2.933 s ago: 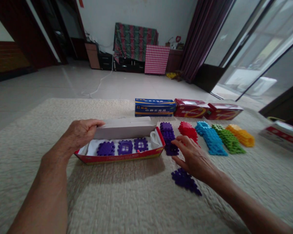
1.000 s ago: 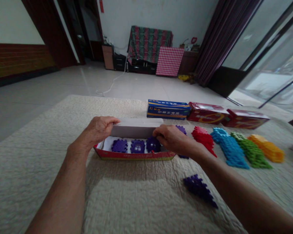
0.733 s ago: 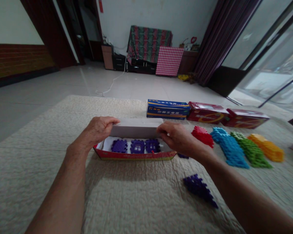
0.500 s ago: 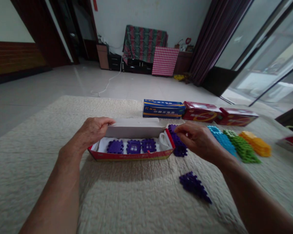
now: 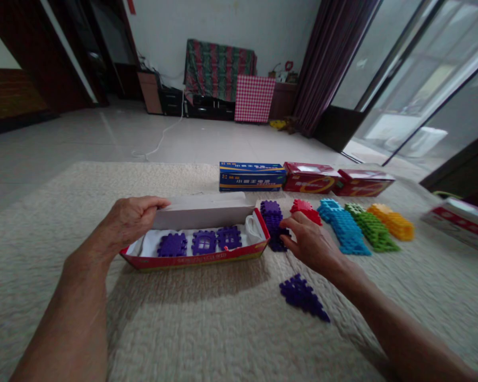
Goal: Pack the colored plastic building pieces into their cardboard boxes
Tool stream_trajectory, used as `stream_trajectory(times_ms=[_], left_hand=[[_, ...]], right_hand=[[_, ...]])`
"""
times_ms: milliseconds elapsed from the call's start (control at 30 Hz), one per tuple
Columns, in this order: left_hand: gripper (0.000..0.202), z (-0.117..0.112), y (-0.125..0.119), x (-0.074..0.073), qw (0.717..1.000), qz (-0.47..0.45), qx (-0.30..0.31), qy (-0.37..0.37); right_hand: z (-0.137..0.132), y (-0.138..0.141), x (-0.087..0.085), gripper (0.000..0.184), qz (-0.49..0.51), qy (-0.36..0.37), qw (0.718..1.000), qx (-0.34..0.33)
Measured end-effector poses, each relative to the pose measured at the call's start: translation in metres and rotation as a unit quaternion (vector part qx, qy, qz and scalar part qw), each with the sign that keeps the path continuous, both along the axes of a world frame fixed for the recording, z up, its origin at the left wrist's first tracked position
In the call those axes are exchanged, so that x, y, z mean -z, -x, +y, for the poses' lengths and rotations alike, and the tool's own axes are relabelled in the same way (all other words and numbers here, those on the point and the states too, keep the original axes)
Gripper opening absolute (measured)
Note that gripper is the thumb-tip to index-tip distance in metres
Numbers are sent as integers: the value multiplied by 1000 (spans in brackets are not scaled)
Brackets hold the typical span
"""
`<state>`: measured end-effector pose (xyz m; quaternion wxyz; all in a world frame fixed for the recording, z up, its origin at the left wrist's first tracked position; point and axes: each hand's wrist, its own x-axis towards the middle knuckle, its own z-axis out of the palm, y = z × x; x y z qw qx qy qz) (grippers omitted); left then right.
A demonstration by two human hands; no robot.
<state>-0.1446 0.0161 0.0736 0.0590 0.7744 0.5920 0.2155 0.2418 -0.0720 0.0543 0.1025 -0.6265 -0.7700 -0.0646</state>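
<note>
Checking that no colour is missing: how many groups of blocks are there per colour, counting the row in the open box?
Purple: 3 - purple row in the open box, purple stack beside it, purple cluster in front
Red stack: 1
Blue stack: 1
Green stack: 1
Orange stack: 1
Total: 7

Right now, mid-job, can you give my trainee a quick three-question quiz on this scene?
1. How many purple tiles lie in the open box?
2. True or false: the left hand grips the box's lid.
3. Which stack ends the coloured row on the right? A. red B. orange C. purple
Key: 1. three; 2. true; 3. B, the orange stack.
</note>
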Motion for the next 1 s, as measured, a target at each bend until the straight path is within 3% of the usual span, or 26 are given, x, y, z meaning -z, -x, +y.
stream_trajectory(times_ms=[367,667,833,1000], left_hand=[[41,3,3,4,1000,-15,0,-1],[42,-3,-2,-4,1000,-12,15,-11],[40,-3,-1,-5,999,-18,2,-28],[39,-3,-1,-6,999,-26,15,-29]], right_hand=[[0,5,-2,14,-44,2,999,9],[4,-3,-39,17,34,-70,997,-24],[16,34,-62,15,85,-114,986,-85],[26,83,-68,12,90,-57,986,-131]])
